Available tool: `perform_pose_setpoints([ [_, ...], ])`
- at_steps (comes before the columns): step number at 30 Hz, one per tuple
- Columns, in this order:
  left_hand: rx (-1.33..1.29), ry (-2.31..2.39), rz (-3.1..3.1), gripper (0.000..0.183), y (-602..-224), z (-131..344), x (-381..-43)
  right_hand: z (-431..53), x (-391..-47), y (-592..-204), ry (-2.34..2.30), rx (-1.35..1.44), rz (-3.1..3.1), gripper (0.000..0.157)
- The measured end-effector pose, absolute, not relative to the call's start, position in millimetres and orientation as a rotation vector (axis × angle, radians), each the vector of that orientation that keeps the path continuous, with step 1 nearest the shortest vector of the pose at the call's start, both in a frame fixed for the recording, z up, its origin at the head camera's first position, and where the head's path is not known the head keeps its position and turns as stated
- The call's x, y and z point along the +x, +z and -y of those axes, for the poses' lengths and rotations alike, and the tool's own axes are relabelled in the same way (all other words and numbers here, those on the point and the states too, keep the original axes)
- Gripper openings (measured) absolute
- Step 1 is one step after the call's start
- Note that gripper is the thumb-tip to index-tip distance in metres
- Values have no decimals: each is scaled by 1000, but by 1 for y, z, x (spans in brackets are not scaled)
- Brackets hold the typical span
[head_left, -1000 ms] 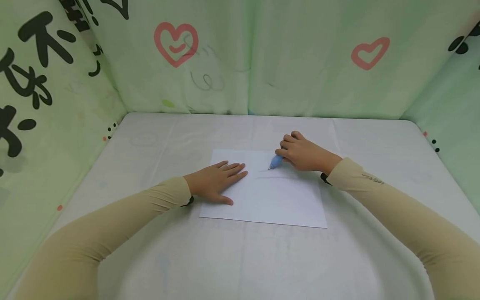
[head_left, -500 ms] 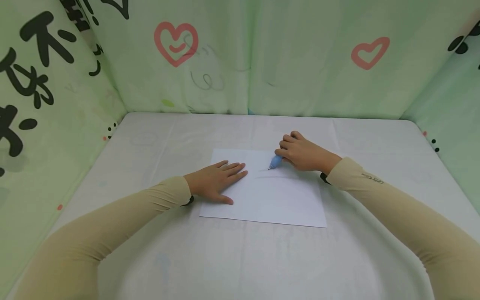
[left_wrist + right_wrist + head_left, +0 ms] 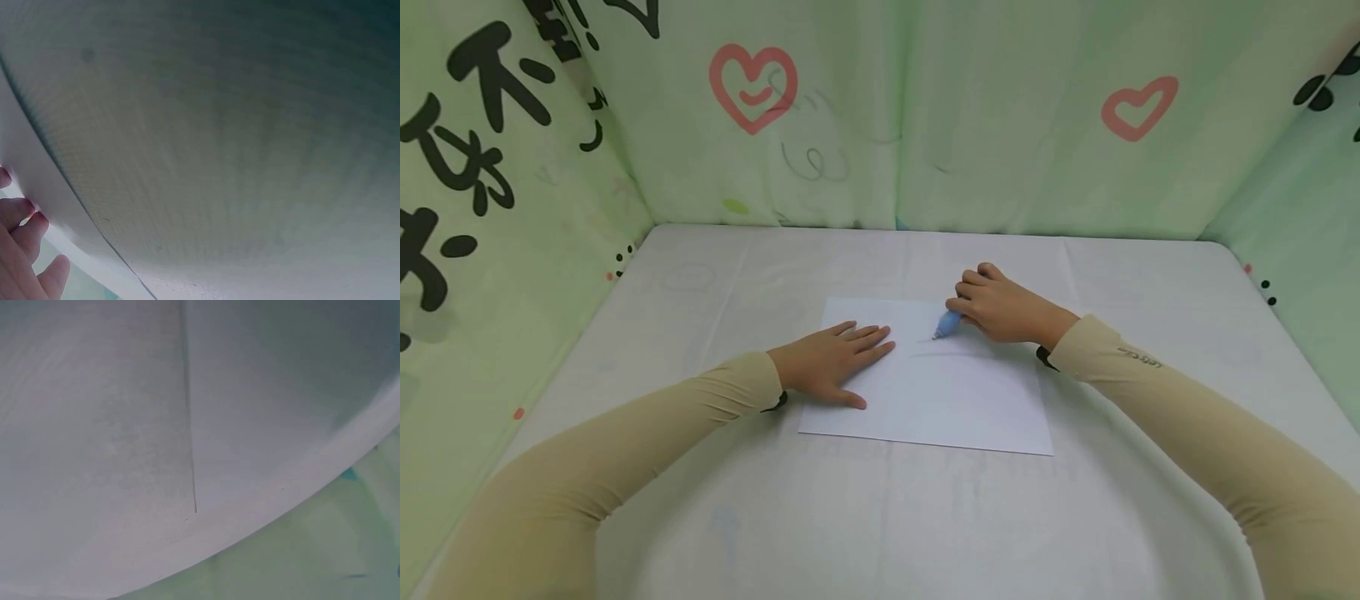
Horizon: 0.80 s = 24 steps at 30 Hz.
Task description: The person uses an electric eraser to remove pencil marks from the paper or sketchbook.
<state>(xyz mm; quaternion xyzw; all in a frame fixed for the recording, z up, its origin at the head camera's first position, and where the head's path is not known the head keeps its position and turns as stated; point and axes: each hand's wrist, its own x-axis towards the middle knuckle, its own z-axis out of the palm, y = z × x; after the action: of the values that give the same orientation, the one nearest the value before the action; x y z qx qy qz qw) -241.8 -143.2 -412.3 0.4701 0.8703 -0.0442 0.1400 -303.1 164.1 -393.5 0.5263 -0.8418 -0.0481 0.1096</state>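
A white sheet of paper (image 3: 940,400) lies on the white-covered table. My left hand (image 3: 831,365) rests flat on its left part, fingers spread and thumb pointing towards the near side. Fingertips (image 3: 31,231) of that hand show at the lower left of the left wrist view. My right hand (image 3: 1003,304) grips a chubby blue pen (image 3: 948,323) over the upper right part of the sheet. The pen's tip slants down to the paper, right by a faint grey line. In the right wrist view only the paper (image 3: 250,412) and its corner show; the hand is out of sight.
The white tablecloth (image 3: 760,517) spreads out around the paper. Behind it hangs a green curtain (image 3: 985,125) with red hearts, and similar panels with black lettering (image 3: 493,75) stand at the sides.
My right hand has shifted very slightly to the left with the blue pen, its tip moving along the paper. The left hand has stayed in place.
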Motion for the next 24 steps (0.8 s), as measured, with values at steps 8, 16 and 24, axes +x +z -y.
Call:
perform_pose_setpoints([
  [8, 1348, -117, -2508, 91, -412, 143, -242, -170, -301, -392, -158, 1553, 2466, 17],
  [16, 1373, -120, -2507, 91, -413, 144, -243, -166, -303, -393, -155, 1546, 2471, 17],
  [24, 1383, -119, -2513, 90, -413, 145, -243, -169, -303, -389, -156, 1497, 2550, 17],
])
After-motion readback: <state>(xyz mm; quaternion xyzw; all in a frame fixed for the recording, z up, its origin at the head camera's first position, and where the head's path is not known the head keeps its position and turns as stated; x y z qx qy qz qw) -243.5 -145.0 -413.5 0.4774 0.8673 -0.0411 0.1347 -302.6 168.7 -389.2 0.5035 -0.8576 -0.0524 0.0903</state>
